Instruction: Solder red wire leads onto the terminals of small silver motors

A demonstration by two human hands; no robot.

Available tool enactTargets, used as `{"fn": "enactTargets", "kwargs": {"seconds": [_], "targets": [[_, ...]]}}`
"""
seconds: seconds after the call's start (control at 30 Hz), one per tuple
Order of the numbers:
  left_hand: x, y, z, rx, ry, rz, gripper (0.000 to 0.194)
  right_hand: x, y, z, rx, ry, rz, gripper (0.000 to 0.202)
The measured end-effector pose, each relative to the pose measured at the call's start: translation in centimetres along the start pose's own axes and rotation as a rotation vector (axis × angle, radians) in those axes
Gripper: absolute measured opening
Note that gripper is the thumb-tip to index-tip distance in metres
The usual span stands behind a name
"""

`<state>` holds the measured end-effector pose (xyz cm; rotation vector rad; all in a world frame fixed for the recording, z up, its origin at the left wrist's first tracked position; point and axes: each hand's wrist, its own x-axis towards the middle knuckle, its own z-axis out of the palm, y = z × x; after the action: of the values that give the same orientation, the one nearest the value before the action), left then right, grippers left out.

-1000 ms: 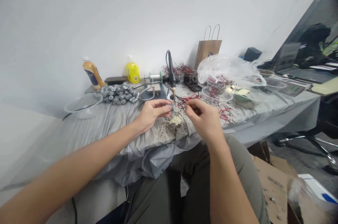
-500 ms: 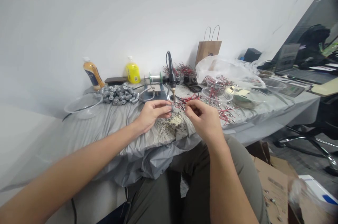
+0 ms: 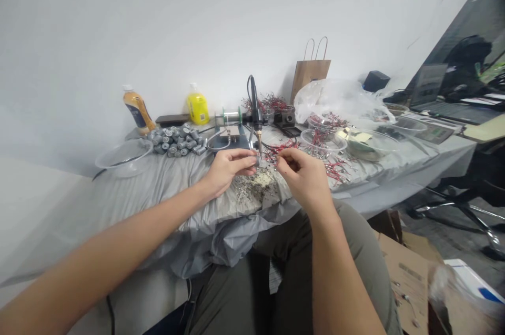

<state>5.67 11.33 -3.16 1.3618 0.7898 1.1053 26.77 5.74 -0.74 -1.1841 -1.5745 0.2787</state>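
Between its thumb and fingers my left hand (image 3: 231, 169) pinches a small grey cylinder (image 3: 257, 160), just below the tip of an upright soldering iron (image 3: 256, 109). My right hand (image 3: 302, 172) is closed in a pinch to the right of the iron; what it holds, if anything, is too small to make out. Under the hands lies a scatter of dark and silvery bits (image 3: 256, 186). Red wires with small metal ends (image 3: 335, 171) lie beyond the right hand. Left of the iron is a pile of grey cylinders (image 3: 177, 140).
A clear bowl (image 3: 124, 159) stands at the left, an orange bottle (image 3: 138, 109) and a yellow bottle (image 3: 198, 106) behind. A solder spool (image 3: 232, 115), paper bag (image 3: 311, 74), plastic bag (image 3: 339, 101) and clear tub (image 3: 371, 145) are further right.
Both hands keep nearly the same place and pinch. The plastic bag at the back right has shifted in shape slightly; the view has moved a little.
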Motion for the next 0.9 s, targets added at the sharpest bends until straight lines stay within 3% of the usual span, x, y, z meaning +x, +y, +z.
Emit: {"fn": "enactTargets", "kwargs": {"seconds": [0.9], "targets": [[0.11, -0.15, -0.15, -0.017, 0.008, 0.026, 0.02, -0.09, 0.14, 0.46, 0.061, 0.041, 0.058, 0.025]]}}
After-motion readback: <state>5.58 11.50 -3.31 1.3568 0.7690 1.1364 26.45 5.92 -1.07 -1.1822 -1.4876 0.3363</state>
